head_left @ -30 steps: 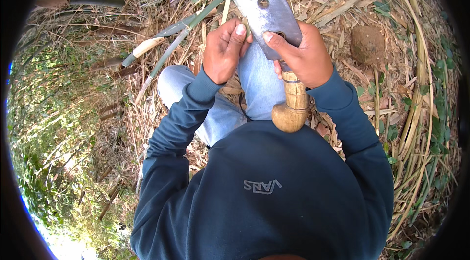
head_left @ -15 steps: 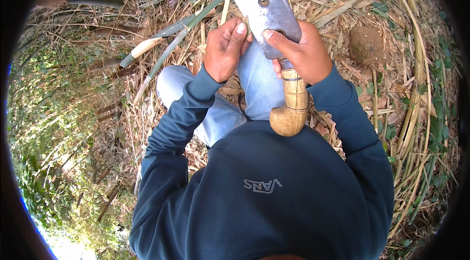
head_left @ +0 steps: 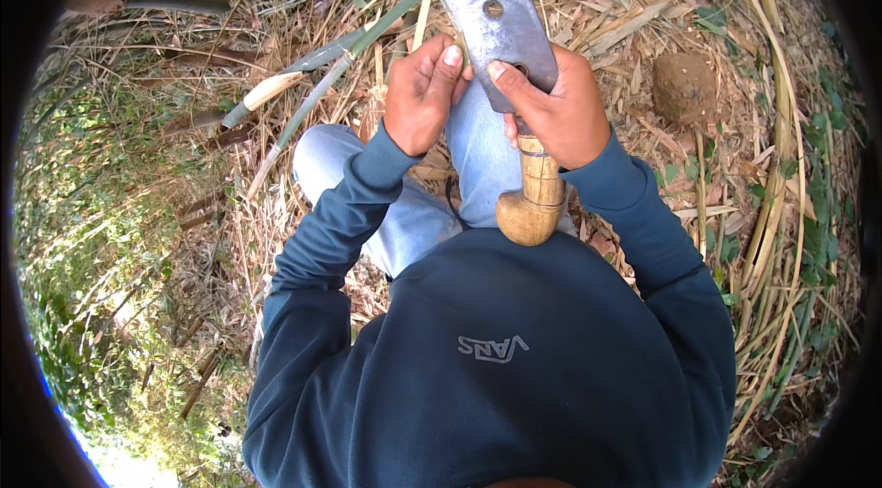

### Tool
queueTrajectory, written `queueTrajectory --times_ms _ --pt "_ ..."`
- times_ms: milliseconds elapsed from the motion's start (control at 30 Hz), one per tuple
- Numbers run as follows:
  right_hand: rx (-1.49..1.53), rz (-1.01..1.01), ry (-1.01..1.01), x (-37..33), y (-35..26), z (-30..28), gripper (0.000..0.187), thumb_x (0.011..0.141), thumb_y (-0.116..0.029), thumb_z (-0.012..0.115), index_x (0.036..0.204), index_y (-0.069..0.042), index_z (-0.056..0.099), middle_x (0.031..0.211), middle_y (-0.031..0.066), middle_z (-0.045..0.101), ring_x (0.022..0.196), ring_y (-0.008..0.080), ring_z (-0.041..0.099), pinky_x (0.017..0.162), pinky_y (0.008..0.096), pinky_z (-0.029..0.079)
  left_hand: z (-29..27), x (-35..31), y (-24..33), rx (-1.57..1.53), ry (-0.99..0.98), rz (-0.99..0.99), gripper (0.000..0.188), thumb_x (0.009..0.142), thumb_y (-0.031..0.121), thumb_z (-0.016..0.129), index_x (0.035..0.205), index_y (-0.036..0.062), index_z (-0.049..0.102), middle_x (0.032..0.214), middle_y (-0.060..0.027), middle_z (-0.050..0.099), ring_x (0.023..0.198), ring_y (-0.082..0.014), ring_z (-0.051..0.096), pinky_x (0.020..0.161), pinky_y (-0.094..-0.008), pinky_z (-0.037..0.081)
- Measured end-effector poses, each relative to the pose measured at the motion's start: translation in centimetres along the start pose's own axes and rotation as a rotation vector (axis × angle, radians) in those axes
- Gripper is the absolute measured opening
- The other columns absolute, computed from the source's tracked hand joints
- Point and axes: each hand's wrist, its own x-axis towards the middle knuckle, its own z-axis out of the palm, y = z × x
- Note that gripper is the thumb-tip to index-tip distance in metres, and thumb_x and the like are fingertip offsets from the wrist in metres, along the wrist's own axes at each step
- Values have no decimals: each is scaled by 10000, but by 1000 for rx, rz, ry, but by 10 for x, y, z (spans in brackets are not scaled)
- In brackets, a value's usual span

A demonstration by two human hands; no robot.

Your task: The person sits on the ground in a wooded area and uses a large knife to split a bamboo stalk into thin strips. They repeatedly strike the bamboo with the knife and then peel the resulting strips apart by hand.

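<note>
A broad steel blade (head_left: 485, 15) on a wooden handle (head_left: 536, 194) is being gripped by the right hand (head_left: 551, 111), while its edge is being pinched by the left hand (head_left: 421, 95).

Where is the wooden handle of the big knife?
In the head view the wooden handle sits in the middle, just under the right hand that grips it, above the dark blue sweatshirt and beside the jeans.

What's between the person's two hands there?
In the head view, the grey blade of the big knife lies between the left hand and right hand; both touch it.
</note>
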Motion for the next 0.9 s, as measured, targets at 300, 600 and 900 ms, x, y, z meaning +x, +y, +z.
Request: queueTrajectory --times_ms 300,600,900 --pt "-84 -17 12 -2 -5 5 171 911 -127 582 940 42 582 610 26 553 452 86 528 421 243 441 -2 0 -5 6 11 6 343 1000 261 438 777 25 545 555 38 443 508 -37 367 470 -217 293" --pt "-103 11 -79 4 -15 -9 181 912 -142 585 929 38 587 616 29 555 459 94 535 431 247 448 -2 0 2 4 -20 -55 315 995 221 449 773 20 547 557 35 445 504 -43 374 471 -219 307" --pt "-95 -24 -2 -4 0 2 192 914 -166 586 912 26 592 610 38 562 459 98 541 424 253 446 -2 -1 3 2 -1 -33 310 993 213 454 773 17 548 562 27 452 516 -42 386 477 -219 317"
